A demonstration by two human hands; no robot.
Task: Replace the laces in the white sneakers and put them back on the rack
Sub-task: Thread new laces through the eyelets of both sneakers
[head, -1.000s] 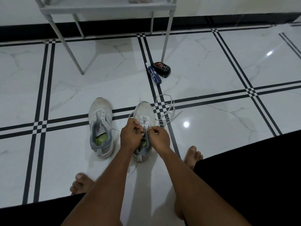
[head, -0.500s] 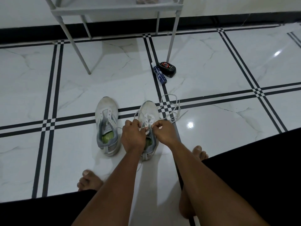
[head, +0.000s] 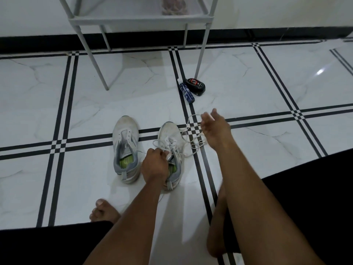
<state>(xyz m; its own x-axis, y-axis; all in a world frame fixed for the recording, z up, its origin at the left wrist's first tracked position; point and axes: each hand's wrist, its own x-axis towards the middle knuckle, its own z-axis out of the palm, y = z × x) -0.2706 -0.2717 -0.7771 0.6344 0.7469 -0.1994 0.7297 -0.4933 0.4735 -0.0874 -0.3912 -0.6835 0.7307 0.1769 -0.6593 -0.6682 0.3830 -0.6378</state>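
Note:
Two white sneakers stand side by side on the tiled floor, toes pointing away from me. The left sneaker (head: 125, 148) has no lace in its eyelets. The right sneaker (head: 171, 142) carries a partly threaded white lace. My left hand (head: 154, 165) is closed on that sneaker's tongue and lace near the collar. My right hand (head: 214, 127) hovers open, fingers spread, above a loose white lace (head: 193, 138) coiled on the floor to the right of the sneaker. The grey rack (head: 141, 21) stands at the back.
A black and red pouch (head: 195, 86) and a blue tube (head: 187, 92) lie by the rack's right front leg (head: 201, 54). Something pinkish sits on the rack's lowest shelf. My bare feet (head: 104, 211) rest on the floor close to me.
My right hand has let go of the lace at the right sneaker and swung out to the right, opening above the loose lace. My left hand stays on the sneaker.

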